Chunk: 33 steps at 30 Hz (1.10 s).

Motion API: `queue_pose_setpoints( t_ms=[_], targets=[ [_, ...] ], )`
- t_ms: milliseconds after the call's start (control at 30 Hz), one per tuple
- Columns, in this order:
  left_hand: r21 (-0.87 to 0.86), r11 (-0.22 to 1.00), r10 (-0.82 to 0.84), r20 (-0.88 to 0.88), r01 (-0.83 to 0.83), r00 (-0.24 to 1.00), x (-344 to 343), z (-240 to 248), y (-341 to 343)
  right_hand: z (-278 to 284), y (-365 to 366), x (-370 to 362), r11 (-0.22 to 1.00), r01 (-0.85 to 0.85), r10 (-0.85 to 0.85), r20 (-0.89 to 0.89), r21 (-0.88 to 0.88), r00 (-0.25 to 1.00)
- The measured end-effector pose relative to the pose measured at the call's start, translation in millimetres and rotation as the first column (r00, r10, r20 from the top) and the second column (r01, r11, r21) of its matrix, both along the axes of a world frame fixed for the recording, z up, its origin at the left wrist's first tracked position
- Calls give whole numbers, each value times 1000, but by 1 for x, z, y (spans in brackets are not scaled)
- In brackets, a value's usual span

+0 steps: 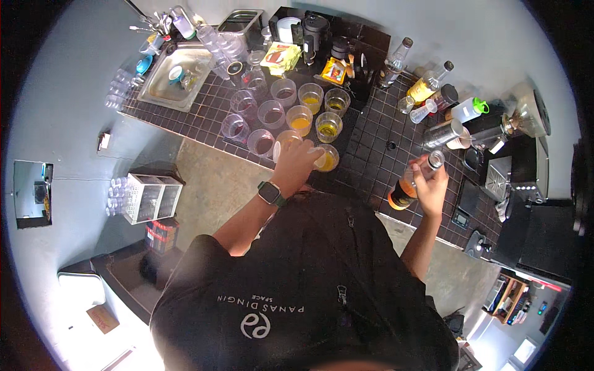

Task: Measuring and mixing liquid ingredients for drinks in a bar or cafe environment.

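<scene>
My left hand [298, 162] is closed above the front row of cups, gripping a small clear jigger [277, 151] whose ends show on both sides of the fingers; the hand hides its middle. Beneath and beside it stand clear plastic cups in rows. Some hold a little yellow or orange liquid, such as the orange cup [299, 121] and the front right cup [327, 159]; others, like the left cup [261, 143], look dark inside. To the right, my right hand [429, 185] is wrapped round a tilted glass syrup bottle [405, 190] with orange contents and a dark label.
A metal sink [176, 74] is at the far left. Packets [281, 57] and dark jars line the back. More bottles [427, 85], a clear plastic measuring cup [424, 111] and a steel shaker [443, 132] stand at right, near a small scale [462, 213] and a coffee machine [510, 167].
</scene>
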<state>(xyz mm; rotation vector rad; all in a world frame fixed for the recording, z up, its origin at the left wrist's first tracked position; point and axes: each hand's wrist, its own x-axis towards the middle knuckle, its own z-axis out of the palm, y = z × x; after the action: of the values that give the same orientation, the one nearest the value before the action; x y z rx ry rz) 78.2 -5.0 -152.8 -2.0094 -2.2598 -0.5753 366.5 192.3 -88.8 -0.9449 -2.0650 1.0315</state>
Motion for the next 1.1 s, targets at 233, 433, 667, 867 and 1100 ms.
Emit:
queue_pose_setpoints(
  t_ms=[233, 433, 667, 867, 1100],
  targets=[
    [76, 995, 0, 598, -57, 801, -15, 16, -11, 40, 2, -47, 986, -131, 142, -109, 104, 984],
    [275, 949, -273, 962, -158, 34, -11, 54, -1, 107, 1, -93, 910, -360, 404, 254, -203, 879],
    [423, 870, -452, 889, -252, -67, 11, 121, 17, 175, 8, -121, 617, -679, 435, 547, 398, 716],
    [558, 809, -567, 823, -184, -1, 9, 141, 28, 223, 10, -131, 477, -753, 370, 673, 454, 640],
    [629, 752, -644, 765, -198, -17, 8, 150, 44, 254, 11, -139, 399, -795, 249, 780, 458, 574]
  ],
)
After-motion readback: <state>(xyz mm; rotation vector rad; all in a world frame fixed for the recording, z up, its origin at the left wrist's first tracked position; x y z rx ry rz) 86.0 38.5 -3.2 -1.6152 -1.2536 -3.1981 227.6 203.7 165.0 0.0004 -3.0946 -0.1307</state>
